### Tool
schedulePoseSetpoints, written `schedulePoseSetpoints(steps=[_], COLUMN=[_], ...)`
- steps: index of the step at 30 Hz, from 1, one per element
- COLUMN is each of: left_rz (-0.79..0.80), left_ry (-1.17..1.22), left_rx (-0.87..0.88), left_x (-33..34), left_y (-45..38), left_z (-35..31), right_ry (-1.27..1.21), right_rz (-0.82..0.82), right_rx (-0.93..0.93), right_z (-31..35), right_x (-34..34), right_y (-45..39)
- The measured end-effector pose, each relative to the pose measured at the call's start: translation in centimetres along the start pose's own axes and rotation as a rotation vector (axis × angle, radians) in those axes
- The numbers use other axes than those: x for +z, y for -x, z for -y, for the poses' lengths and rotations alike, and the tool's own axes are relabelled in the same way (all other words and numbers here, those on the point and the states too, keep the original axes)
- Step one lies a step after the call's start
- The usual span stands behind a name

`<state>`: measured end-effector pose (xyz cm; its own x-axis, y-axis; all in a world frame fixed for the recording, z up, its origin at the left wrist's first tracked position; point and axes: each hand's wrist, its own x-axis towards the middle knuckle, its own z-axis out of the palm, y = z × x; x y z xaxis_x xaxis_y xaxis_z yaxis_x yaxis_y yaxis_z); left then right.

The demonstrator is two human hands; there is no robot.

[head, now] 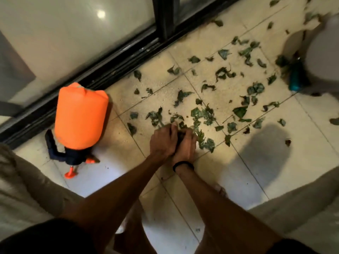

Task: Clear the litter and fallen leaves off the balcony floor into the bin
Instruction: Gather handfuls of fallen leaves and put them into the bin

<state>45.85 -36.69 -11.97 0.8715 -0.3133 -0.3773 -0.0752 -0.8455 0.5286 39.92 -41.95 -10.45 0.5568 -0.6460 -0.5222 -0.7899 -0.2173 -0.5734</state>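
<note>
A: Setting. A balcony floor (229, 158) of pale square tiles with thin dark joints, matt and gritty under warm light. A black sliding-door track (117, 57) runs along its far edge, with frosted glass behind.

B: And the task's material?

A: Green leaves (222, 74), strewn from the middle of the floor to the far right corner. They are thin, curled and crumpled, some torn, and look soft rather than brittle. No bin is in view.

B: The hands?

A: The left hand (162, 139) and right hand (185, 145) are pressed together at floor level, fingers curled round a dark wad (180, 138) of gathered leaves. A black band (183, 165) sits on the right wrist.

B: How should the step be done well?

A: Judged from the frame, the step is gathering a handful. Limp leaves compress, so squeezing the wad firmly should stop pieces from slipping out on the way to the bin. Raking the near cluster (203, 114) inward with cupped fingers before lifting would probably make each trip count. Grit on the tiles will likely stay behind; hands alone will not lift it.

B: Other objects?

A: An orange sprayer (80, 116), smooth and cylindrical with a dark base, stands left of the hands. A blue bottle (295, 77) lies beside a white rounded pot (322, 50) at right.
</note>
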Motion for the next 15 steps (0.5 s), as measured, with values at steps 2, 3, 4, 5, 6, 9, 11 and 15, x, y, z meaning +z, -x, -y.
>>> schedulePoseSetpoints(steps=[2, 3, 4, 5, 6, 9, 11, 15], left_rz=[-0.110, -0.184, -0.252, -0.310, -0.354, -0.402, -0.338, -0.214], left_ry=[0.057, 0.044, 0.010, -0.039, -0.092, -0.156, -0.126, -0.190], left_rx=[0.126, 0.147, 0.137, 0.093, 0.015, -0.195, -0.248, -0.130], left_x=[-0.7, -1.0, -1.2, -1.2, -1.1, -0.7, 0.3, 2.7], left_y=[-1.8, -2.6, -3.1, -3.4, -3.4, -2.0, -0.8, -0.5], left_z=[-0.9, -0.7, 0.0, 1.1, 2.6, 7.0, 8.4, 6.4], right_ry=[0.005, 0.012, 0.024, 0.029, 0.034, 0.042, 0.046, 0.104], right_rz=[-0.029, -0.063, -0.093, -0.128, -0.163, -0.338, -0.428, -0.475], right_rx=[-0.108, -0.146, -0.183, -0.222, -0.258, -0.298, -0.242, -0.257], right_z=[0.7, 1.0, 0.9, 0.5, 0.0, -2.0, -3.5, -5.3], right_x=[-1.3, -2.0, -2.8, -3.3, -3.7, -4.6, -4.5, -4.0], right_y=[-2.1, -3.2, -4.2, -4.9, -5.5, -7.0, -7.7, -7.0])
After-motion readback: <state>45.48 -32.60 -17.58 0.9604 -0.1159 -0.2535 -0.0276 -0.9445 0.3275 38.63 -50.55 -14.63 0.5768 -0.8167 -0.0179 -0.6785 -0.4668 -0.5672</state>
